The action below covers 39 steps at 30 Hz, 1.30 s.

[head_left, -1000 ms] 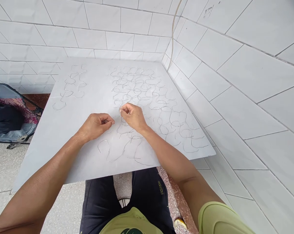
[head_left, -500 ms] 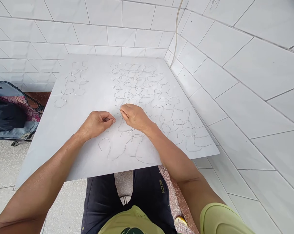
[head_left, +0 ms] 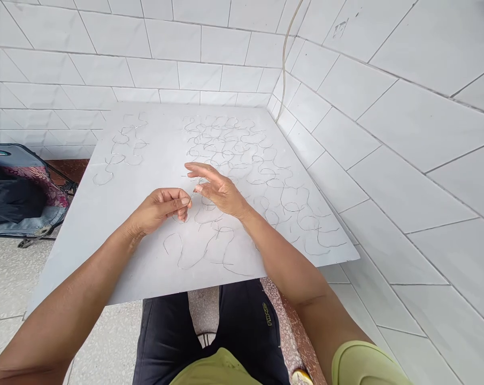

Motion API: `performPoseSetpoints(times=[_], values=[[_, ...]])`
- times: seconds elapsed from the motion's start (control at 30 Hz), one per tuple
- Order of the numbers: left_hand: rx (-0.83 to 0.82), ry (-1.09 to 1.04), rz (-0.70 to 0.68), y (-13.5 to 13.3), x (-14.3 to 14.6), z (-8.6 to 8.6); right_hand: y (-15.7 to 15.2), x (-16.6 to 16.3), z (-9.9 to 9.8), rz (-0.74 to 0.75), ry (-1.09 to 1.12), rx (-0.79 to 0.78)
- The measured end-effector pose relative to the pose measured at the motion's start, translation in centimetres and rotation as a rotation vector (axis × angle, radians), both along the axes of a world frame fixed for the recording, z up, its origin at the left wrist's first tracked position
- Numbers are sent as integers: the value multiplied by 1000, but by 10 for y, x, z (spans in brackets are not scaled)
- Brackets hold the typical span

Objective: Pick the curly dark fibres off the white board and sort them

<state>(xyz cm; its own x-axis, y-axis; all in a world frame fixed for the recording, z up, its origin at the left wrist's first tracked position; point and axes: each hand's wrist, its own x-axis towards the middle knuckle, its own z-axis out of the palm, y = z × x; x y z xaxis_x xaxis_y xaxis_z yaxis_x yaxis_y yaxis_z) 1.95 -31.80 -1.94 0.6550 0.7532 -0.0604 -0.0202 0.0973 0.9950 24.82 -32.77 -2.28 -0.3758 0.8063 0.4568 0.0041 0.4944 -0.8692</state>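
Note:
My left hand [head_left: 163,207] is closed in a pinch on a thin wire [head_left: 192,196], a short end of which sticks out past the thumb and forefinger. Facing it, my right hand [head_left: 223,193] has its fingers stretched and the thumb apart from them. The right thumb tip is close to the held wire; whether it touches I cannot tell. Both hands hover low over a pale grey board [head_left: 161,144]. Near my hands lies a loose S-shaped wire [head_left: 182,248]. Many curved wire pieces [head_left: 225,141] spread across the board's right half.
A smaller group of bent wires [head_left: 119,139] lies on the board's left side. White tiled walls [head_left: 209,45] border the back and right, with a cable [head_left: 284,69] down the corner. At left stands a folding chair [head_left: 29,214] with dark cloth on it. My legs [head_left: 245,321] are under the board's edge.
My right hand has opened from a pinch, its fingers now extended. My left hand has turned slightly and keeps its pinch, the wire end now showing. The view has tilted slightly up.

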Motion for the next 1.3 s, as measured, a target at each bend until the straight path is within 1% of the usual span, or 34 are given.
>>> performPoseSetpoints(times=[0.1, 0.23, 0.33, 0.43, 0.57, 0.67, 0.8, 0.87, 0.97, 1.07, 1.17, 1.3], values=[[-94, -59, -54, -2, 4, 0, -2, -5, 0, 3, 10, 29], [-184, -106, -104, -5, 8, 2, -5, -6, 3, -80, 8, -21], [-225, -127, -80, -6, 10, 3, -6, -7, 2, -119, 11, -64], [-251, -154, -25, -4, 10, 5, -5, -7, -4, -182, -12, -85], [-214, -116, 48, 0, 6, 11, -1, -6, -12, -385, -103, -68], [-112, -80, 87, -1, 4, 12, 0, -5, -15, -470, -167, -10], [7, -30, 206, -6, 8, 7, 1, -6, -19, -454, -241, 17], [13, 1, 238, -8, 10, 4, 2, -8, -24, -453, -276, 52], [13, 14, 258, -7, 12, 3, 6, -8, -30, -484, -339, 167], [16, 12, 281, -4, 10, 3, 9, -3, -33, -506, -422, 234], [6, 28, 288, -1, 7, 3, 10, 2, -31, -494, -452, 224], [3, 14, 273, -1, 9, 2, 9, 3, -26, -434, -308, 124]])
